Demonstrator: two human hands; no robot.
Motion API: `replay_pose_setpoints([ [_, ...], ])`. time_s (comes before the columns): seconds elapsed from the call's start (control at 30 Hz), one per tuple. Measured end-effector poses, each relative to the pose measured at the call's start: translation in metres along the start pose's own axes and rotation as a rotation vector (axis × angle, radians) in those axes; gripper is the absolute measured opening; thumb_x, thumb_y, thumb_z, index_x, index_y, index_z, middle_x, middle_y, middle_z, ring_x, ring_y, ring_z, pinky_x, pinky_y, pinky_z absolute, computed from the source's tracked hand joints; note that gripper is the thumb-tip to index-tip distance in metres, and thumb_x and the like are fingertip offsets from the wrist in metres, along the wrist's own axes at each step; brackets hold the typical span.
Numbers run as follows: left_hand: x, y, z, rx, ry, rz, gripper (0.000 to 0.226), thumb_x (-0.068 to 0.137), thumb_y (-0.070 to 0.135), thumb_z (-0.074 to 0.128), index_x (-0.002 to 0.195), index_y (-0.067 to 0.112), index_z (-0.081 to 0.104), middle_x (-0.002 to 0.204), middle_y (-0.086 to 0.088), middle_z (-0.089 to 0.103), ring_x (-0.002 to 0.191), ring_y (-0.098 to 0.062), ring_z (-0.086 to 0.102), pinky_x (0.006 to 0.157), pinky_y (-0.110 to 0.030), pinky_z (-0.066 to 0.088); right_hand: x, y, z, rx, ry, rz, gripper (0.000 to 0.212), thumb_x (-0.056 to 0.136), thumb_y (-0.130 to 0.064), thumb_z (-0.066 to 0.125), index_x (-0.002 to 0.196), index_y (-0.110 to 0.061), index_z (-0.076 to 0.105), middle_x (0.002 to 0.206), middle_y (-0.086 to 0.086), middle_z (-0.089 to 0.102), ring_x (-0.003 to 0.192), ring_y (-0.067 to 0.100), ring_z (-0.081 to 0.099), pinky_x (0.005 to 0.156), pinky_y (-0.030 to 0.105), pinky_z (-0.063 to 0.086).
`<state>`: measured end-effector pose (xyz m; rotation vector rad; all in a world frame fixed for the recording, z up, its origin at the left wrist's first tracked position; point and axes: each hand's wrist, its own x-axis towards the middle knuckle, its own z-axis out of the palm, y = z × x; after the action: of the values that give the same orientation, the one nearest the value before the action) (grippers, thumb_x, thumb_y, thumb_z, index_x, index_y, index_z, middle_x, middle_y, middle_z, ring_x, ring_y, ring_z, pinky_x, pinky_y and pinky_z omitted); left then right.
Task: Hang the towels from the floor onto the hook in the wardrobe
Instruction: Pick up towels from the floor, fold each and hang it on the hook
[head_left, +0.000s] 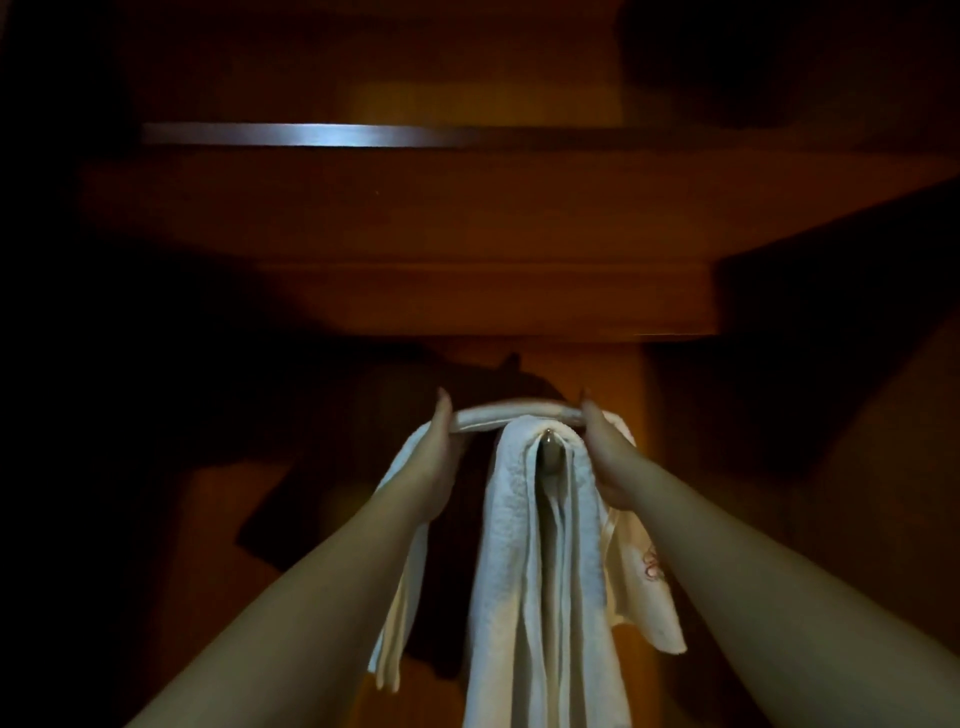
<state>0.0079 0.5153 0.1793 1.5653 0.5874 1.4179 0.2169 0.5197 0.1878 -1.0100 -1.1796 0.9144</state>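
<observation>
hook (550, 451): metal, on wardrobe back panel (519, 218), white towel (530, 561) draped over it
second towel (511, 415): stretched taut just above hook
left hand (434, 467): grips its left end
right hand (608, 457): grips its right end
rail (311, 134): overhead

No text, number or brand can be read. The cream satin-edged cloth (644, 587) hanging just below the right hand's fingers (597, 415) bears a small red embroidered mark, too blurred to make out.

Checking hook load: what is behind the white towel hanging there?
Behind the hanging towel, a second towel is stretched between the left hand and right hand. Only the hook tip shows; its mount is covered.
</observation>
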Motion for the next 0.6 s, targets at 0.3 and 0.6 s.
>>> replay_pose_setpoints([
  [0.3, 0.006, -0.007, -0.003, -0.041, 0.138, 0.023, 0.072, 0.1, 0.066, 0.027, 0.121, 0.011, 0.069, 0.121, -0.007, 0.071, 0.122, -0.016, 0.061, 0.118, -0.04, 0.033, -0.009, 0.003, 0.008, 0.018, 0.096, -0.07, 0.064, 0.097, -0.068, 0.043, 0.131, -0.016, 0.06, 0.122, 0.016, 0.068, 0.119, 0.035, 0.062, 0.101, 0.047, 0.05],
  [0.6, -0.045, -0.042, 0.014, -0.139, -0.054, -0.152, 0.086, 0.088, 0.077, 0.012, 0.124, 0.021, 0.066, 0.118, -0.009, 0.074, 0.113, -0.025, 0.068, 0.097, -0.046, 0.054, -0.036, 0.048, -0.005, 0.077, -0.125, 0.009, 0.067, 0.095, -0.076, 0.026, 0.111, -0.026, 0.067, 0.11, 0.011, 0.073, 0.124, 0.036, 0.059, 0.115, 0.054, 0.039],
])
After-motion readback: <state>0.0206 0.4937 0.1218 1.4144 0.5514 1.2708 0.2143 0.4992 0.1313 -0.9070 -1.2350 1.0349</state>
